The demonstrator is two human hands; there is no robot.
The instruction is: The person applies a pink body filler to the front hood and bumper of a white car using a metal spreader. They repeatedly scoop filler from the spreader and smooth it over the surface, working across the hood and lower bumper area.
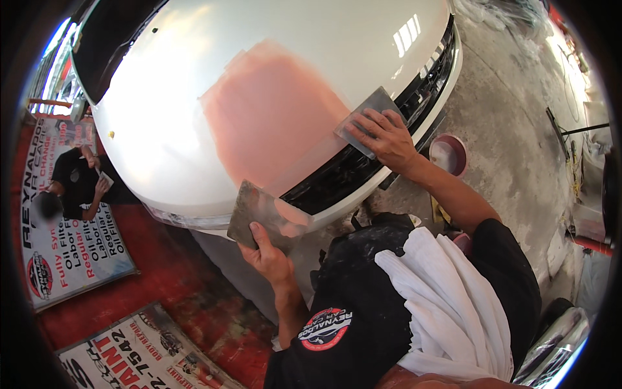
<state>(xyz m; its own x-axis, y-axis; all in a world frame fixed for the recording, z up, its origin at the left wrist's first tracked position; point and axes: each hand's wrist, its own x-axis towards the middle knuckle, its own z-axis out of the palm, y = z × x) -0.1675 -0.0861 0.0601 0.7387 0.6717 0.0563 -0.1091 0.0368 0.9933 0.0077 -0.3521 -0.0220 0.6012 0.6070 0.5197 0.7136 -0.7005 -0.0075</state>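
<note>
My left hand (269, 259) grips a flat rectangular metal plate (251, 209), thumb on its upper face. A smear of pink putty (293, 212) lies on that plate. My right hand (387, 141) is closed on a thin grey rectangular spreader (378, 105), fingers laid across its face. The spreader is at the front edge of a white car hood (343, 45), beside the right corner of a broad pink putty patch (272, 113). Whether its edge touches the surface cannot be told. The plate is held just off the hood's near corner.
A black grille (334, 180) runs under the hood's edge. A pinkish bucket (462, 159) stands on the concrete floor (499, 97). At left, another person (74, 172) stands by a printed banner (45, 214). A white cloth (447, 301) hangs over my shoulder.
</note>
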